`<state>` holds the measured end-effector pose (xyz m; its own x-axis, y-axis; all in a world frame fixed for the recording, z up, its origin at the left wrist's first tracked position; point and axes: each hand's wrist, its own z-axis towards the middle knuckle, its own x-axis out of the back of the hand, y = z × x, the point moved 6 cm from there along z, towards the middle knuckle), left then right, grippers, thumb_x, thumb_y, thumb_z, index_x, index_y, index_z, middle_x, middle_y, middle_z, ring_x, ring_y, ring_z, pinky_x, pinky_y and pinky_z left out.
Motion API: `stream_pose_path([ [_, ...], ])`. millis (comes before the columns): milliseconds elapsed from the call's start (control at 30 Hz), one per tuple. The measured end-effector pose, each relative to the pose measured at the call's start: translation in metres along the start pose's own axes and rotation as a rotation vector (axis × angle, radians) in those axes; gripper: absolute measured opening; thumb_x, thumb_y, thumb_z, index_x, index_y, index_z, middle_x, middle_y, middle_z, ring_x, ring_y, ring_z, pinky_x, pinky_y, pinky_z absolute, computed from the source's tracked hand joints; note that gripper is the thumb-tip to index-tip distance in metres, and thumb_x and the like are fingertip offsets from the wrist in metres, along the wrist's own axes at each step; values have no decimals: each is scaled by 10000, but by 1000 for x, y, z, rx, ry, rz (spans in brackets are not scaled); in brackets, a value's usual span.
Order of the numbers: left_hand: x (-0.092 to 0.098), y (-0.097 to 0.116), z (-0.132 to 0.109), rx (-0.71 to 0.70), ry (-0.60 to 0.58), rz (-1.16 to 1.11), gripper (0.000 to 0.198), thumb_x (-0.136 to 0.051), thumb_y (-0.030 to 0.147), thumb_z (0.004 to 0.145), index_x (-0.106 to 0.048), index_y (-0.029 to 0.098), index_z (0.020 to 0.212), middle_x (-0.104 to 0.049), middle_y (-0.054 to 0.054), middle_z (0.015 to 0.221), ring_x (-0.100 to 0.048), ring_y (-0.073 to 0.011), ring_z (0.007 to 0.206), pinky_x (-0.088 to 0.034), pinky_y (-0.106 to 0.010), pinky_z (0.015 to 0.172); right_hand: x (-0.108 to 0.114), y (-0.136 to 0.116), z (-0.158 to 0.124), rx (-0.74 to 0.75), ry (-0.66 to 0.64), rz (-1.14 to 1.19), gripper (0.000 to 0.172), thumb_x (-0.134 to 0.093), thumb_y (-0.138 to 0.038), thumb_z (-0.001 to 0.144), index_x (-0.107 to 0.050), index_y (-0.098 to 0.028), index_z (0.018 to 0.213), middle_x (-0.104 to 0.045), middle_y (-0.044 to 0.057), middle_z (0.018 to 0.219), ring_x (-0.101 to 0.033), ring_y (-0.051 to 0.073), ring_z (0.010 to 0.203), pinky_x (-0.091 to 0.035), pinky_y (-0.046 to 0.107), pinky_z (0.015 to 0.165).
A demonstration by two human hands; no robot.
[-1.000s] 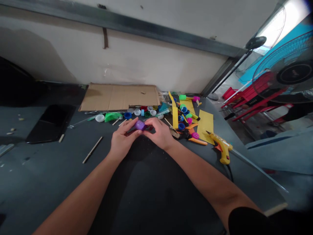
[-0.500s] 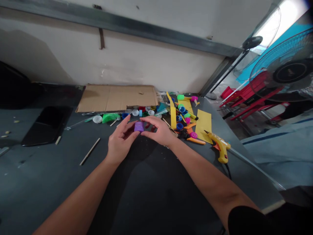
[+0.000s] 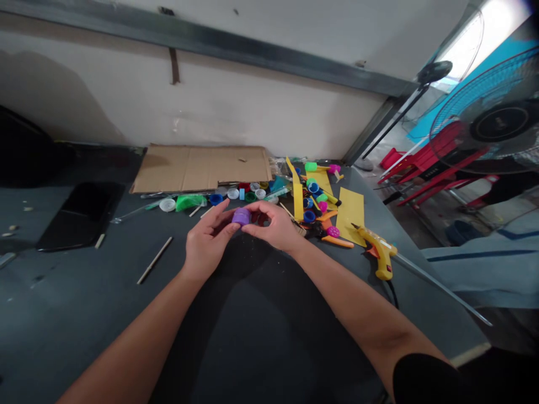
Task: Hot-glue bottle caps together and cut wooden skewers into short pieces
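A purple plastic bottle cap [image 3: 241,216] sits between my left hand [image 3: 208,238] and my right hand [image 3: 272,226], held by the fingertips of both above the dark tabletop [image 3: 252,314]. Part of the cap is hidden by my fingers. Just beyond my hands lies a scattered heap of coloured bottle caps [image 3: 248,194]. Closest to my right hand are yellow card strips [image 3: 298,196] and orange-handled cutters [image 3: 337,241]. A thin wooden stick [image 3: 154,260] lies to the left of my left hand.
A flattened cardboard sheet [image 3: 201,168] lies against the wall. A black tablet [image 3: 80,216] sits at the left. A yellow hot glue gun [image 3: 379,252] rests at the right, near the table edge. Beyond that edge stand a fan [image 3: 484,106] and red plastic chairs [image 3: 433,163].
My fingers have closed in on the purple cap from both sides, and my right hand has drawn nearer to it. The camera view has barely shifted.
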<state>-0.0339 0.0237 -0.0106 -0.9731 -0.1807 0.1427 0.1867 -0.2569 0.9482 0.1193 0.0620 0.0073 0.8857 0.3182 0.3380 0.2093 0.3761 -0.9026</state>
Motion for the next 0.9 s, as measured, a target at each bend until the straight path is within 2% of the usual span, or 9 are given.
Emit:
stream_pose_path([
  [167,-4,-16,3,171,-11,-270,611,-698,356,767,-517,163,1318,-732,-107,1038,-688,-248,972,-557,-458,892,-2,15,3,-182,-37,297,324,-723,-350,715,-642,-159,964,-684,33,889,-631,145,788,-520,328,784],
  [400,-4,-18,7,173,-18,-283,683,-763,282,692,-499,188,1316,-710,-80,1017,-676,-202,940,-519,-418,931,-2,12,7,-178,6,279,349,-787,-331,653,-624,-174,919,-680,25,868,-638,144,791,-526,324,781],
  [467,-1,-16,8,138,31,-240,659,-753,280,692,-505,197,1298,-690,-65,1004,-668,-190,929,-514,-402,924,15,5,10,-159,91,216,335,-749,-369,702,-617,-181,945,-666,22,855,-615,121,736,-519,280,709],
  [533,1,-13,9,100,65,-172,650,-736,282,695,-496,207,1294,-664,-50,981,-661,-181,899,-530,-382,879,47,-5,12,-140,244,148,284,-614,-421,825,-602,-196,997,-650,24,839,-568,99,650,-474,230,565],
  [600,-1,-12,8,71,43,-97,660,-713,282,707,-463,214,1314,-640,-48,975,-653,-183,886,-548,-369,824,84,-18,12,-97,435,61,251,-519,-406,888,-587,-202,1018,-628,27,811,-522,89,589,-396,213,466],
  [667,-5,-10,6,32,-13,-15,670,-682,274,727,-421,218,1342,-624,-51,993,-645,-184,893,-550,-369,814,112,-27,10,-66,531,-50,201,-508,-351,887,-594,-203,992,-615,19,784,-508,91,572,-380,222,467],
  [700,-7,-9,4,3,-37,35,670,-667,266,736,-405,222,1351,-618,-52,1007,-641,-182,897,-545,-371,826,120,-29,11,-67,524,-128,171,-519,-322,874,-608,-200,956,-615,14,764,-513,95,575,-390,230,489],
  [767,-9,-6,1,-59,-73,146,667,-644,249,750,-384,234,1364,-611,-50,1030,-636,-177,900,-531,-375,861,122,-27,13,-89,418,-344,121,-551,-273,841,-641,-194,853,-626,11,717,-537,112,598,-419,254,552],
  [900,-14,-1,-3,-134,-157,317,697,-627,236,758,-340,263,1393,-614,-46,1063,-635,-187,916,-520,-386,883,88,-6,17,-177,9,-873,170,-559,-205,825,-679,-186,706,-654,45,651,-588,168,620,-442,313,615],
])
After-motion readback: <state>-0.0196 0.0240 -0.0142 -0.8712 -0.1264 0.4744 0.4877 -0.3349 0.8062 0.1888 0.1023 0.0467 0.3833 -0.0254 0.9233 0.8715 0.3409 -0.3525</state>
